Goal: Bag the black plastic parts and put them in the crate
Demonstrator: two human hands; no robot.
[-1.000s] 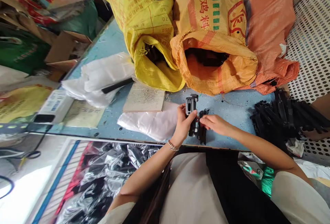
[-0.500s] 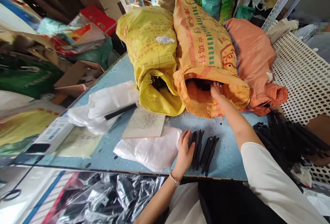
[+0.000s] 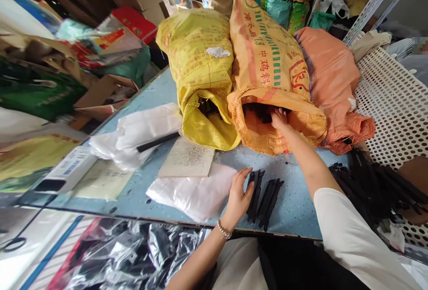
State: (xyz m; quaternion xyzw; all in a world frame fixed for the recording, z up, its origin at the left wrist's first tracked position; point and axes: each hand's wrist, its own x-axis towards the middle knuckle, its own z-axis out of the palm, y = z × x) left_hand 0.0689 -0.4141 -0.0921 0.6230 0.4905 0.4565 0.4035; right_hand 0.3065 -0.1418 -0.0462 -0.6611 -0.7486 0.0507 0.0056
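Observation:
My left hand [image 3: 238, 194] lies with fingers stretched out against a small stack of black plastic parts [image 3: 264, 198] on the blue table [image 3: 294, 210] near its front edge. My right hand [image 3: 279, 120] reaches into the mouth of the orange woven sack [image 3: 267, 71], where dark parts show. Its fingers are curled inside the opening, and whether they hold anything is hidden.
A yellow sack [image 3: 197, 67] lies left of the orange one, a salmon sack [image 3: 331, 76] to the right. White plastic bags [image 3: 194, 194] and a board [image 3: 185, 158] lie left of my hand. A heap of black parts [image 3: 371, 187] sits right, beside a perforated white panel [image 3: 394, 98].
A second ago both hands held black parts together at the table edge. The parts now lie on the table under my left hand, and my right hand has gone into the orange sack.

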